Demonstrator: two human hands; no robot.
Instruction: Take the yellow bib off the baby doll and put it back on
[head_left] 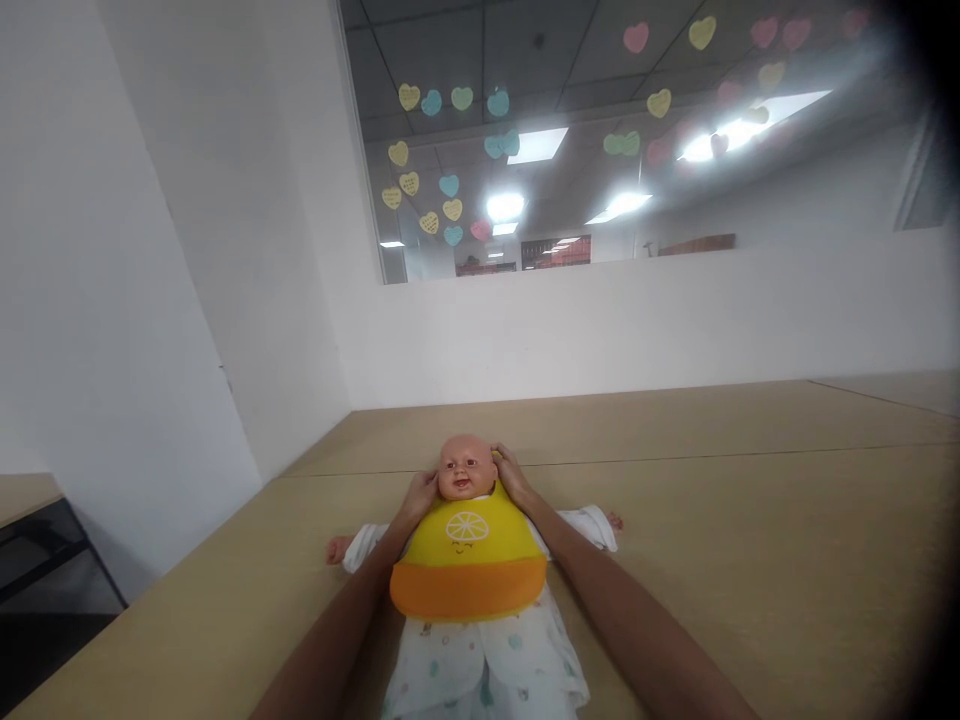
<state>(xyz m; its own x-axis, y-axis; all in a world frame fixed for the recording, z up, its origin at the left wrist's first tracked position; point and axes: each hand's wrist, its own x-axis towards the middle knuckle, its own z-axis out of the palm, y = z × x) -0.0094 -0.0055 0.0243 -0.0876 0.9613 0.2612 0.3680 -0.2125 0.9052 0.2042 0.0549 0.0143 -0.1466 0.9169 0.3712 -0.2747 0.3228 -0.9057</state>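
Observation:
A baby doll lies on its back on the table, arms spread, in a white patterned outfit. Over its chest lies a yellow silicone bib with an orange catch pocket and a lemon-slice print. My left hand is closed at the bib's neck band, beside the doll's cheek, its fingertips partly hidden. On the other side of the head, my right hand has its fingers curled round the band's yellow strap. Behind the neck, the strap ends are hidden.
The wooden table reaches back to a white wall with a window dotted with heart-shaped notes. Another table with a dark frame stands at the far left. A seam crosses the tabletop behind the doll's head.

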